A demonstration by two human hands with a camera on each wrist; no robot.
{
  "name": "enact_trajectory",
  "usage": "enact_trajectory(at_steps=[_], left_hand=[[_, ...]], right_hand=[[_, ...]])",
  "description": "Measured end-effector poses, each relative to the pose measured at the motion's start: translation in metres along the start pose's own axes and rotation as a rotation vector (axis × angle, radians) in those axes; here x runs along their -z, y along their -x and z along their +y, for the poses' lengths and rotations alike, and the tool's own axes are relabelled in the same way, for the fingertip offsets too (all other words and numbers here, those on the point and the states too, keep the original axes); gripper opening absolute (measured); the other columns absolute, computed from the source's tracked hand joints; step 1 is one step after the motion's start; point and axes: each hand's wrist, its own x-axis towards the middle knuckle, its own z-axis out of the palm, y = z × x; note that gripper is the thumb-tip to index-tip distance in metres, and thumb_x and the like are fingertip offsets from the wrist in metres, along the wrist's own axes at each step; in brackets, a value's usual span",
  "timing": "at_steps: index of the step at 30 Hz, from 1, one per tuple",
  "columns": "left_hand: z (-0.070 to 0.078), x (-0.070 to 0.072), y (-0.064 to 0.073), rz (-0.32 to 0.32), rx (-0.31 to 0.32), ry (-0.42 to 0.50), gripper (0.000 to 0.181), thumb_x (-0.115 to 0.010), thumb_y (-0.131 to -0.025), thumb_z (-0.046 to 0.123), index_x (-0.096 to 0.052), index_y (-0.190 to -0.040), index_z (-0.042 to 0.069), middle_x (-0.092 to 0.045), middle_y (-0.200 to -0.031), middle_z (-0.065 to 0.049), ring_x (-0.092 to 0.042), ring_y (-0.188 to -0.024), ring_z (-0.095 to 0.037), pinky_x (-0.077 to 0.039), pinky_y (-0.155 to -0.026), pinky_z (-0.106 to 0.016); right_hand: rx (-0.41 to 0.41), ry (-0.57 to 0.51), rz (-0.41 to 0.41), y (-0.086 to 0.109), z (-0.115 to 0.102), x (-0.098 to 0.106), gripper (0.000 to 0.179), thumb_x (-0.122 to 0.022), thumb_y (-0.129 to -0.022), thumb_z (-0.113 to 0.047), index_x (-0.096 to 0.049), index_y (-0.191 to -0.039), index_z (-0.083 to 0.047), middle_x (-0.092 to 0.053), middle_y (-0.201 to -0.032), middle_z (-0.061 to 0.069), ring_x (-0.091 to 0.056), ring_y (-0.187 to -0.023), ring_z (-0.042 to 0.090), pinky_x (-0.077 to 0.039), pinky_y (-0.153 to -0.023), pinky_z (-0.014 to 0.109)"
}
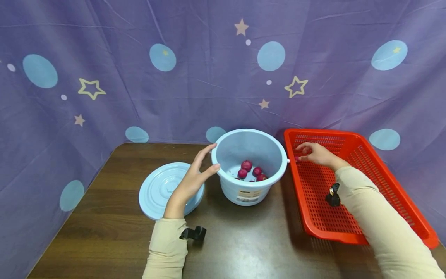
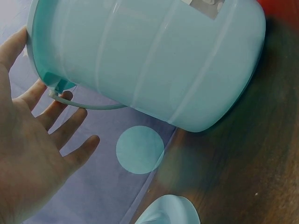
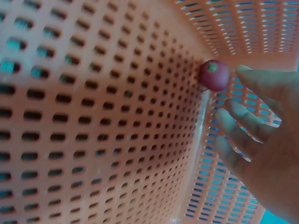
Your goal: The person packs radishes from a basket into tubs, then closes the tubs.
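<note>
A light blue bucket (image 1: 249,190) stands upright on the table with several red radishes (image 1: 246,166) on its bottom. My left hand (image 1: 191,180) is at the bucket's left rim, its fingers spread and the thumb against the rim. In the left wrist view the bucket's thin handle (image 2: 100,108) runs by the fingertips. Inside the red basket (image 1: 302,205), near its left wall, is my right hand (image 1: 321,155). One radish (image 3: 214,75) lies in the basket's corner just ahead of the fingers, with a gap between them in the right wrist view.
A round light blue lid (image 1: 153,193) lies on the wooden table (image 1: 104,217) left of the bucket, partly under the left forearm. The basket stands close to the bucket's right side. A purple patterned cloth (image 1: 209,58) hangs behind the table.
</note>
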Motion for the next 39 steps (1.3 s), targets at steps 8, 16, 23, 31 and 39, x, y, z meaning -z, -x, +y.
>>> enact_trajectory(at_steps=[8,16,23,31,39], left_hand=[[-0.002,0.000,0.000,-0.007,0.003,0.002,0.063,-0.063,-0.096,0.035,-0.035,-0.153,0.031,-0.025,-0.158,0.002,-0.022,-0.144,-0.024,-0.022,-0.113,-0.058],[-0.003,0.000,-0.001,-0.008,0.002,0.008,0.063,-0.062,-0.096,0.036,-0.035,-0.152,0.032,-0.025,-0.157,0.003,-0.023,-0.144,-0.021,-0.021,-0.113,-0.058],[-0.002,0.001,-0.001,-0.014,0.000,0.025,0.061,-0.062,-0.096,0.035,-0.035,-0.151,0.035,-0.026,-0.156,0.006,-0.023,-0.145,-0.025,-0.023,-0.112,-0.060],[-0.003,0.000,-0.002,-0.015,0.008,0.005,0.061,-0.062,-0.096,0.037,-0.035,-0.151,0.038,-0.024,-0.158,0.008,-0.018,-0.147,-0.021,-0.020,-0.113,-0.061],[-0.004,0.001,-0.002,-0.012,0.002,-0.003,0.061,-0.062,-0.096,0.038,-0.035,-0.151,0.036,-0.025,-0.157,0.007,-0.019,-0.145,-0.017,-0.018,-0.113,-0.061]], right_hand=[[0.004,0.010,-0.041,-0.001,0.005,-0.008,0.038,-0.071,-0.086,-0.003,-0.060,-0.121,0.008,-0.058,-0.093,0.017,-0.053,-0.085,0.031,-0.046,-0.074,0.039],[0.027,-0.018,-0.057,-0.004,0.009,-0.011,0.033,-0.071,-0.084,0.002,-0.062,-0.114,0.009,-0.068,-0.091,0.016,-0.059,-0.079,0.022,-0.047,-0.071,0.033],[0.066,0.042,-0.001,-0.009,0.012,-0.015,0.020,-0.071,-0.086,-0.002,-0.061,-0.102,0.003,-0.060,-0.078,0.009,-0.051,-0.070,0.019,-0.040,-0.065,0.034],[0.047,0.104,0.012,-0.009,0.007,-0.020,0.021,-0.067,-0.089,-0.005,-0.058,-0.107,0.001,-0.058,-0.079,0.011,-0.052,-0.071,0.024,-0.041,-0.064,0.036],[0.006,0.097,-0.019,-0.007,0.006,-0.011,0.021,-0.067,-0.091,-0.011,-0.063,-0.109,-0.001,-0.060,-0.083,0.011,-0.053,-0.074,0.024,-0.043,-0.066,0.035]])
